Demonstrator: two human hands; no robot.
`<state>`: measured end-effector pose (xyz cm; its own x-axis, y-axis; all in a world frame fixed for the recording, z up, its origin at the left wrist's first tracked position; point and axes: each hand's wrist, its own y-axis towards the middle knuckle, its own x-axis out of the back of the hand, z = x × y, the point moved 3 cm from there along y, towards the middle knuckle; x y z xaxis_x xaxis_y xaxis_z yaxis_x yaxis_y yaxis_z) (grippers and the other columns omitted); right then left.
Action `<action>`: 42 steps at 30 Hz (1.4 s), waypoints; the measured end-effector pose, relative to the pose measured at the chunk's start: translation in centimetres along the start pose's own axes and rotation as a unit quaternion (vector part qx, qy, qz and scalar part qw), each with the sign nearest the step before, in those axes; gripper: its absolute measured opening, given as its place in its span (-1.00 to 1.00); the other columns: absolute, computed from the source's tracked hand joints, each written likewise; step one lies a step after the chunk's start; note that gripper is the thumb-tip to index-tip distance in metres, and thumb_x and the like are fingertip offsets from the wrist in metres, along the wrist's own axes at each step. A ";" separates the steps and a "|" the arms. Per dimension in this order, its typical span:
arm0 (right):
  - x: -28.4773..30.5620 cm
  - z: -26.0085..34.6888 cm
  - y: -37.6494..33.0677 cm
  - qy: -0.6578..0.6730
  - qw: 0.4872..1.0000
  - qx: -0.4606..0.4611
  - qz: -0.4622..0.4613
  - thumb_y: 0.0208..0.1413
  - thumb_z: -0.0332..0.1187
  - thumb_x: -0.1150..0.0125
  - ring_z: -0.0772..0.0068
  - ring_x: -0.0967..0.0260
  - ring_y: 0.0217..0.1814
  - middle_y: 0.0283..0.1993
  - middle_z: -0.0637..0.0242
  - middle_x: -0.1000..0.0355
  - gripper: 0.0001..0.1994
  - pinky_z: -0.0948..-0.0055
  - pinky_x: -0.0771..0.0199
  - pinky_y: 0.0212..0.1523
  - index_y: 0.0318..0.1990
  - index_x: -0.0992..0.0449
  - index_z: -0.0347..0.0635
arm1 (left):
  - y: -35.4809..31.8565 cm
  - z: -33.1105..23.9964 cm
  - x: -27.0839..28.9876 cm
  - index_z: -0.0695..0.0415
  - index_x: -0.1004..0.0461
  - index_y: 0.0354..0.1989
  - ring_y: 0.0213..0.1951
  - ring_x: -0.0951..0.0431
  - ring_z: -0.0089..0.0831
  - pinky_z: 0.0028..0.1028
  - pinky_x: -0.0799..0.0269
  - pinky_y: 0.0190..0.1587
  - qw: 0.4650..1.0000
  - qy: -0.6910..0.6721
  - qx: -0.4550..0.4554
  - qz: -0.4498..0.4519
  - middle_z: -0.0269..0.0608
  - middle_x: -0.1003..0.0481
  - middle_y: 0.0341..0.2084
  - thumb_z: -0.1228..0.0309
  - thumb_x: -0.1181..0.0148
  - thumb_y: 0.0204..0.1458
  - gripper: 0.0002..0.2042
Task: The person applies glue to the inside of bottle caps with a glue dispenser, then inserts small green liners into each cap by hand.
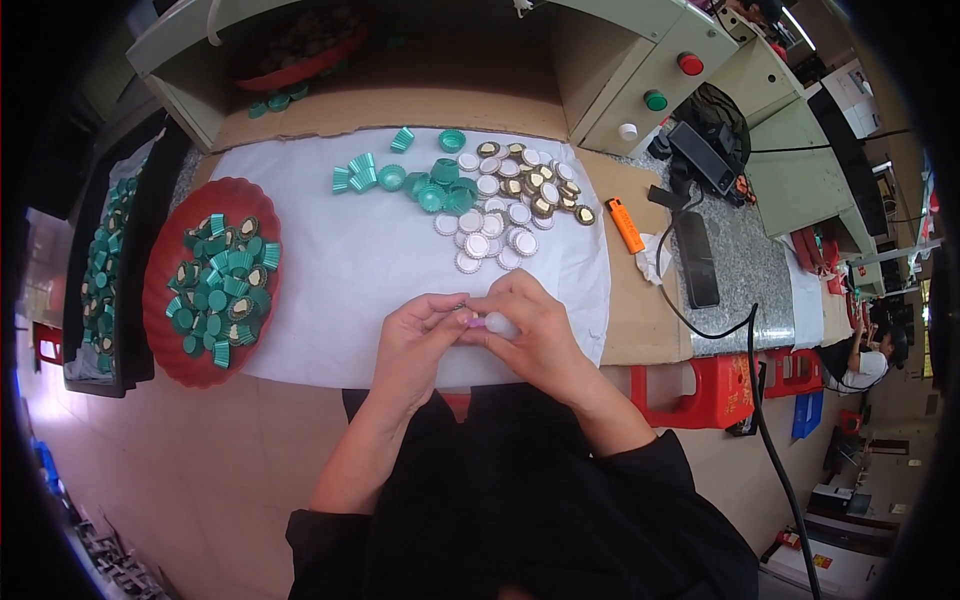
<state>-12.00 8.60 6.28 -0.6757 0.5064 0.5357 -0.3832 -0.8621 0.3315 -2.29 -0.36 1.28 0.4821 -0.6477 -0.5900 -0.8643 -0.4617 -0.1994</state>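
Both forearms come up from bottom edge, bare, black sleeves pushed to abt the elbows. Left hand (415, 335) & right hand (530, 325) meet at centre, fingertips touching, knuckles up. Left fingers (440, 305) curled inward, pinched tight. Right fingers (505, 300) bent over, thumb tucked under, closed in a pinch too. Wrists angle in twd each other; elbows spread wide.

— The green caps (222, 290)?
— Glossy, ribbed foil-like metal, in a shiny red plastic tray (165, 330).
— And the sheet (350, 270)?
— Matt white paper or cloth over brown cardboard (630, 310); speckled stone counter (735, 270) beside it.
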 end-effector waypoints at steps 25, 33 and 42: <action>-2.7 -2.7 -1.2 0.490 0.789 -0.353 -0.113 -0.08 -0.39 -0.15 0.67 -0.25 -0.59 -0.52 0.37 -0.35 -0.83 0.69 -0.23 -0.67 -0.34 -0.36 -0.27 | 0.4 0.7 -0.9 0.31 -0.25 -0.15 -0.36 -0.41 -0.48 -0.52 -0.34 -0.28 0.996 -0.012 -0.054 -0.070 -0.15 -0.40 -0.32 0.49 -0.01 -0.02 -0.74; -2.1 -3.0 -1.2 0.520 0.767 -0.367 -0.083 -0.04 -0.38 -0.10 0.68 -0.16 -0.57 -0.51 0.40 -0.30 -0.85 0.61 -0.25 -0.61 -0.35 -0.36 -0.25 | 0.0 1.2 -1.8 0.32 -0.15 0.01 -0.37 -0.42 -0.53 -0.59 -0.39 -0.35 0.983 0.095 -0.147 -0.056 -0.17 -0.34 -0.28 0.64 -0.02 -0.08 -0.59; -2.2 -3.2 -1.1 0.553 0.734 -0.391 -0.052 -0.01 -0.35 -0.04 0.65 -0.16 -0.56 -0.50 0.41 -0.28 -0.87 0.58 -0.23 -0.55 -0.37 -0.35 -0.21 | -0.1 0.5 -2.0 0.26 -0.29 -0.09 -0.43 -0.45 -0.55 -0.64 -0.46 -0.48 0.951 0.206 -0.213 -0.093 -0.18 -0.30 -0.32 0.68 -0.08 -0.16 -0.63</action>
<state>-12.11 8.42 2.30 -0.5497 0.6175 -0.5627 -0.4207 -0.7865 -0.4521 -3.24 1.33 2.07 0.7121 -0.6724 -0.2020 -0.6644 -0.7384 0.1159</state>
